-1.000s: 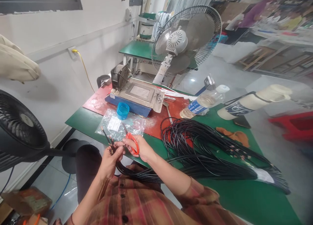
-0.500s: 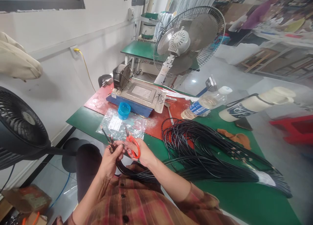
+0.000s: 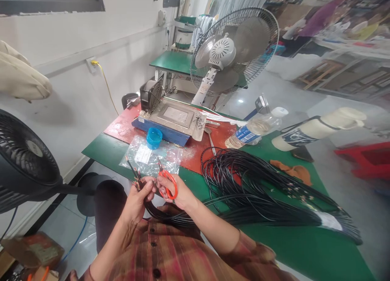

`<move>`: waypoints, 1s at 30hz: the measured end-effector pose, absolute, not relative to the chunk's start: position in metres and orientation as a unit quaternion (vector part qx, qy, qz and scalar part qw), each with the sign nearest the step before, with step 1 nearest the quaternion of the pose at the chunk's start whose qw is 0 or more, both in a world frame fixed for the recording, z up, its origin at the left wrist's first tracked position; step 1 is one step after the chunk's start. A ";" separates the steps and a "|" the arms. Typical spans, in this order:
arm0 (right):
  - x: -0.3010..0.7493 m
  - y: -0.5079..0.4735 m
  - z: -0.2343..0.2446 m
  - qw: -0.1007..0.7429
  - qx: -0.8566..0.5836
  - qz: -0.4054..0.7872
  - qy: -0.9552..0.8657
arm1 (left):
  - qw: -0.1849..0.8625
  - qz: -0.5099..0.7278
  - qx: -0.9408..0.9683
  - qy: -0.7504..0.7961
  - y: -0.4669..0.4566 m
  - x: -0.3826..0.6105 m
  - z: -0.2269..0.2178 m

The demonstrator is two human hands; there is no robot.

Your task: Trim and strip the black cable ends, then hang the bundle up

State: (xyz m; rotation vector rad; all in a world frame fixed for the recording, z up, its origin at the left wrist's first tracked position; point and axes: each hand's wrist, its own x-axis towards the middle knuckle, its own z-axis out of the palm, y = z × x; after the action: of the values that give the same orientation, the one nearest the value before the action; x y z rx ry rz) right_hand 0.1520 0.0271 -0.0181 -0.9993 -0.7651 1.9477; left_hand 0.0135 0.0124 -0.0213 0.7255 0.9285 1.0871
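Observation:
My left hand [image 3: 140,196] is closed around the stripped ends of several black cables [image 3: 137,176], whose coloured and copper wire tips fan out above the thumb. Close beside it, my right hand [image 3: 179,191] has its fingers through the handles of red-handled scissors [image 3: 168,185], the blades pointing up and away. The right fingertips also meet the wire ends by the left thumb; what they pinch there is too small to make out. From my hands the cables run right, below my right forearm, into a large black cable bundle [image 3: 243,183] on the green table mat.
A blue solder pot [image 3: 164,130] with a small black fan [image 3: 150,96] stands at the back. Before it are a blue cup [image 3: 154,138] and a plastic bag [image 3: 143,155]. A water bottle [image 3: 252,130] and white flask [image 3: 317,130] stand right; a floor fan [image 3: 30,159] is left.
My right hand and the scissors have shifted slightly right, a little away from my left hand. The left hand keeps its hold on the cables.

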 end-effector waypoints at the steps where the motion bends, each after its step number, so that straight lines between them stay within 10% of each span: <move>1: 0.153 0.029 -0.017 0.397 -0.391 0.776 -0.294 | 0.696 0.485 0.328 0.417 0.012 0.014 -0.021; 30: 0.157 0.036 -0.012 0.369 -0.382 0.793 -0.297 | 0.693 0.470 0.338 0.431 0.012 0.015 -0.020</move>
State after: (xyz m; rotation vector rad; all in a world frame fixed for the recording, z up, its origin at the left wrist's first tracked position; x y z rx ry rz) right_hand 0.1568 0.0362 -0.0119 -0.9816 -0.7620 2.0365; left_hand 0.0149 0.0124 -0.0203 0.7540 0.9620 1.0503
